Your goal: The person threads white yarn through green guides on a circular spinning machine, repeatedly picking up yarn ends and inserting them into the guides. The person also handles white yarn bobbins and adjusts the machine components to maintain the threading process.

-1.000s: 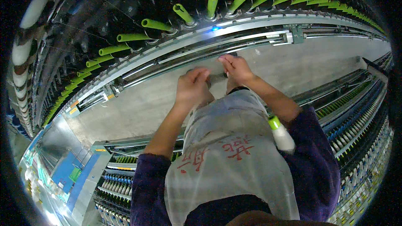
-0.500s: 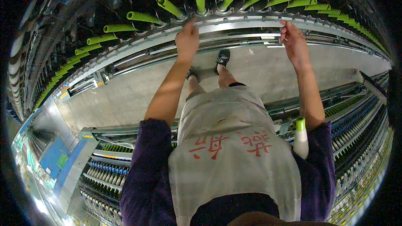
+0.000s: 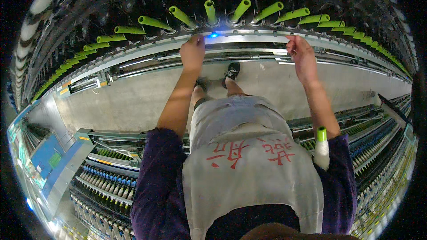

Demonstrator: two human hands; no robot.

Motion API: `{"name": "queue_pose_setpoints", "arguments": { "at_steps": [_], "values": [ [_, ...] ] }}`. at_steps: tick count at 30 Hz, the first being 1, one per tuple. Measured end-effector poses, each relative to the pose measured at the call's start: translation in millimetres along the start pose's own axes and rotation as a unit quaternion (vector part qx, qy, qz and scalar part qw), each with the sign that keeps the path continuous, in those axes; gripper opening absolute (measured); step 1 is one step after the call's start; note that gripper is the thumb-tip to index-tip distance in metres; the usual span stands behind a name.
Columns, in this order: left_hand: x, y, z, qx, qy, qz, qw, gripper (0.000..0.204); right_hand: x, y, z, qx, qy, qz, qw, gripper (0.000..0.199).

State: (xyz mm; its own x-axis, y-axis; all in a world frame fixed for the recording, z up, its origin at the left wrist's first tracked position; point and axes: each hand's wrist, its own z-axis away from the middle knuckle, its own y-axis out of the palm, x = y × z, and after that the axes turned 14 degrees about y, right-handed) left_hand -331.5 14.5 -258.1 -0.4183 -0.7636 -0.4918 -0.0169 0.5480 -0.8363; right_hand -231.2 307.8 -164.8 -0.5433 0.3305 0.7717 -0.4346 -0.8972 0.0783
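Observation:
A long spinning machine carries a curved row of green bobbin tubes on its spindles. Just below them runs a pale metal rail. My left hand is at this rail with curled fingers, beside a small bright blue light; whatever its fingertips hold is hidden. Further right, my right hand is raised near the same rail, thumb and fingers drawn together. Any thread between them is too fine to make out. A white yarn bobbin with a green top stands between my apron and my right sleeve.
Behind me runs a second machine with rows of filled bobbins. At the left is a blue and grey cabinet. Grey floor lies between the machines, where my feet stand. A dark bar juts in at the right.
My left hand has drawn back from the base of a green tube to the rail, its fingers now curled. The blue light has appeared beside it. My right hand has shifted slightly left and down.

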Motion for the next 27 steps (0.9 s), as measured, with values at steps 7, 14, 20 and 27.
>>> {"name": "queue_pose_setpoints", "arguments": {
  "at_steps": [7,14,20,27],
  "values": [
    [-49,-69,-34,-0.089,-0.247,0.527,0.808,0.015,7,85,27,0.23,-0.099,0.225,0.942,0.028],
    [-59,-43,-54,-0.091,0.07,0.213,0.97,0.013,11,128,-9,0.188,-0.372,0.48,0.772,0.017],
    [11,-19,48,0.026,-0.138,0.114,0.983,0.014,54,70,55,0.148,-0.26,0.344,0.89,0.021],
    [-8,33,65,-0.001,-0.126,0.24,0.963,0.038,74,49,92,0.116,-0.195,0.332,0.915,0.026]
  ]
}}
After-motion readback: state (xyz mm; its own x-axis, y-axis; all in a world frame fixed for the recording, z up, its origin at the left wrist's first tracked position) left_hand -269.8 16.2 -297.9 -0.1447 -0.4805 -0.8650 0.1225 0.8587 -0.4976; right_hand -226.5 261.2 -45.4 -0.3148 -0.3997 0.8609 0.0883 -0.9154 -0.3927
